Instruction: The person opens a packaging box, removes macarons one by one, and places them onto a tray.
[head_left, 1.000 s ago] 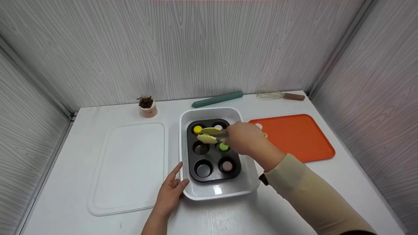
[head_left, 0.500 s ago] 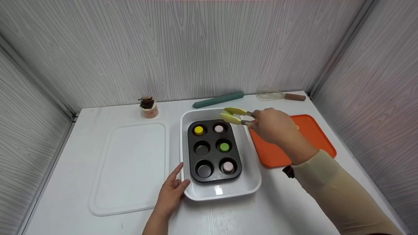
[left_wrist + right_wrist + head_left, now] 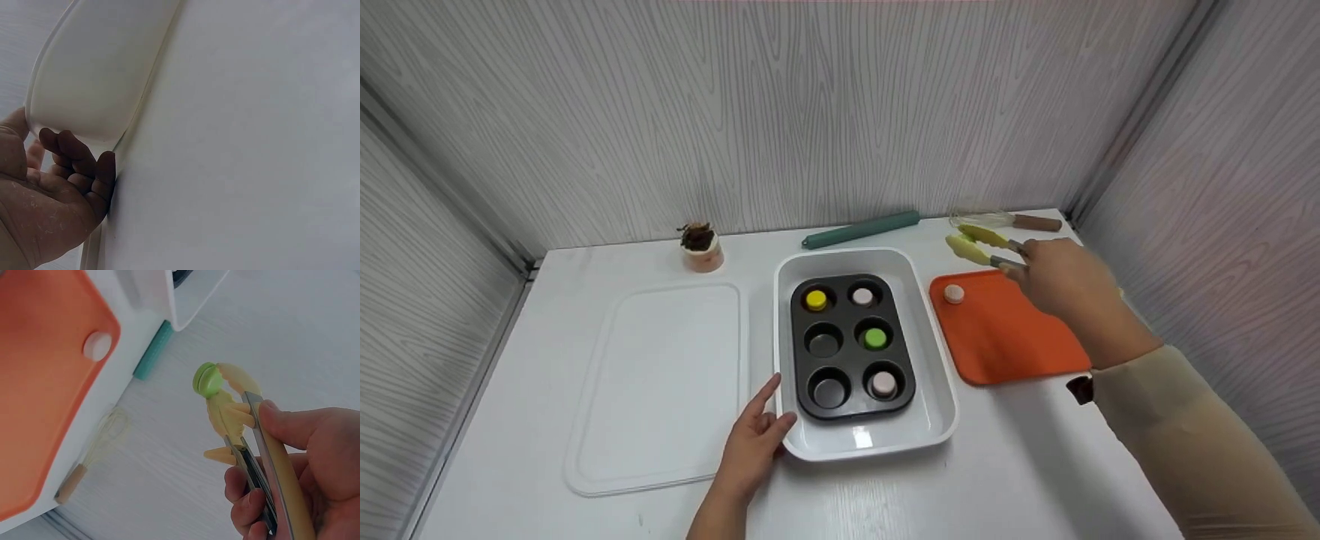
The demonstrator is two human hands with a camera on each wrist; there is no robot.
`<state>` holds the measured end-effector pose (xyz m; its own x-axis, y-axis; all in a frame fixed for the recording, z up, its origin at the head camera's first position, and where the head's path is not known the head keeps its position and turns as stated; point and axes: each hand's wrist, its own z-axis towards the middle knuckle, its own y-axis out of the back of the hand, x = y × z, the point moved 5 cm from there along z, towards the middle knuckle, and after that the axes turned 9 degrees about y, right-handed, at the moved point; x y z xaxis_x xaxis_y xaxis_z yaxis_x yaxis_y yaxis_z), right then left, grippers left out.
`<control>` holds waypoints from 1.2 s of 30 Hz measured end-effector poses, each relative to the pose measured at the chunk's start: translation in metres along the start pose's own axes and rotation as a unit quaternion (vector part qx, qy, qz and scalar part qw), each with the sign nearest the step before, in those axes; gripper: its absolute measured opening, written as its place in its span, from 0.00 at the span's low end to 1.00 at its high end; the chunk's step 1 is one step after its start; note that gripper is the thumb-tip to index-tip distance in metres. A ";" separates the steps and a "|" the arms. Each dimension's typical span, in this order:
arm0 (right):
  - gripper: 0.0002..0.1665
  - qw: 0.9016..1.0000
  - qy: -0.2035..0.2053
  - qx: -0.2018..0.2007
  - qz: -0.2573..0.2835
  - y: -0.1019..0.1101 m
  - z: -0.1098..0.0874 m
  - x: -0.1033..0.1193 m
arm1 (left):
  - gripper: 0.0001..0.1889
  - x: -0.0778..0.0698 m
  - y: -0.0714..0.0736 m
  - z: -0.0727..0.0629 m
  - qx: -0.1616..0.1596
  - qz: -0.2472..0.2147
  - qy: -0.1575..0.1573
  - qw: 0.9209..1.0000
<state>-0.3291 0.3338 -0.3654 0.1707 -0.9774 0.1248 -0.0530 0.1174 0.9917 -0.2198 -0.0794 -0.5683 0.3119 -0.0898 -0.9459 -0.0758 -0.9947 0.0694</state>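
My right hand grips a pair of tongs with pale yellow tips, held over the back of the orange tray. In the right wrist view, a green macaron is pinched between the tong tips. One pale pink macaron lies at the tray's back left corner. My left hand holds the near left rim of a white tub, thumb over the edge and fingers curled against the outer wall. Inside the tub, a dark muffin tin has a yellow, a green and two pinkish macarons in its cups; two left cups are bare.
A clear lid lies flat left of the tub. Along the back stand a small potted dessert cup, a green rolling pin and a whisk with a wooden handle. Walls close off the back and both sides.
My right hand with the tongs has moved from over the muffin tin rightward and back, above the orange tray's far edge, uncovering the tin. My left hand stays at the tub rim.
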 end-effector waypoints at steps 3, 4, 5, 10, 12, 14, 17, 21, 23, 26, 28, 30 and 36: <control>0.26 1.000 -0.014 0.009 0.006 -0.004 0.001 -0.021 | 0.37 0.000 0.000 0.001 -0.004 0.006 0.003 1.000; 0.26 1.000 -0.017 0.014 0.009 -0.007 0.001 -0.028 | 0.37 0.000 0.000 0.001 -0.005 0.007 0.004 1.000; 0.25 1.000 -0.021 0.018 0.011 -0.008 0.002 -0.034 | 0.37 0.000 0.001 0.001 -0.006 0.007 0.005 1.000; 0.27 0.999 -0.041 0.029 0.019 -0.017 0.001 -0.053 | 0.36 0.001 0.002 0.001 -0.008 0.010 0.006 1.000; 0.28 0.998 -0.050 0.031 0.022 -0.021 0.002 -0.059 | 0.36 0.001 0.002 0.000 -0.009 0.012 0.006 1.000; 0.27 0.997 -0.056 0.038 0.024 -0.027 0.003 -0.063 | 0.36 0.001 0.001 -0.001 -0.009 0.011 0.005 1.000; 0.26 0.997 -0.060 0.050 0.022 -0.035 0.005 -0.069 | 0.36 0.002 0.001 -0.001 -0.005 0.007 0.001 1.000; 0.29 0.995 -0.073 0.061 0.022 -0.044 0.005 -0.077 | 0.36 0.002 0.000 0.000 0.000 0.006 -0.006 1.000; 0.30 0.995 -0.078 0.066 0.023 -0.049 0.005 -0.079 | 0.36 0.002 0.000 0.000 -0.001 0.009 -0.006 1.000; 0.28 0.995 -0.073 0.068 0.020 -0.057 0.006 -0.080 | 0.36 0.002 0.002 -0.001 -0.005 0.010 -0.003 1.000; 0.27 0.995 -0.069 0.067 0.015 -0.063 0.007 -0.081 | 0.36 0.002 0.002 -0.001 -0.004 0.009 -0.003 1.000; 0.28 0.996 -0.067 0.063 0.010 -0.067 0.008 -0.082 | 0.36 0.001 0.002 -0.001 -0.002 0.006 -0.003 1.000; 0.29 0.994 -0.082 0.064 0.018 -0.076 0.008 -0.089 | 0.36 -0.001 0.001 0.000 0.001 0.005 -0.006 1.000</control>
<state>-0.3486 0.4107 -0.4526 0.0047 -0.9898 0.1425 -0.1818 0.1393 0.9734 -0.2200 -0.0804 -0.5675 0.3003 -0.0996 -0.9486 -0.0804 -0.9936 0.0789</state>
